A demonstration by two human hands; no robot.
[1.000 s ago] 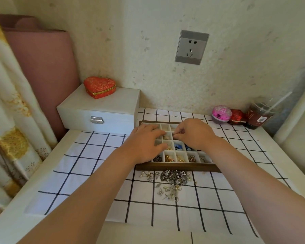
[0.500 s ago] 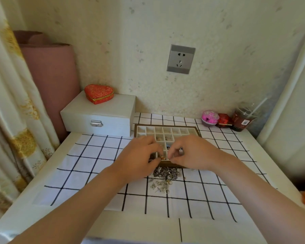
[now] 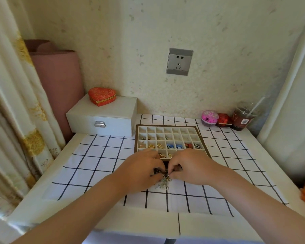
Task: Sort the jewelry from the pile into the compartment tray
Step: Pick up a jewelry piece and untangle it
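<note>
Both grips are clamped on the jewelry pile (image 3: 163, 180). The left grip (image 3: 141, 171) is curled round dark tangled pieces, and the right grip (image 3: 192, 168) is pinched w/ thumb and fingertips on a small gold-toned bit; which piece exactly cannot be told. The two sets of fingertips are brought nearly together over the pile, which is heaped on the checked cloth (image 3: 95, 164) just in front of the compartment tray (image 3: 165, 125). Both forearms are stretched fwd from the bottom corners, knuckles up. The tray's near row is partly hidden by the hands; gold, blue, red and dark items are seen behind. Open cloth is seen on either side — white box (image 3: 102, 118) at back left, cup (image 3: 242, 118) at back right, both well apart.
</note>
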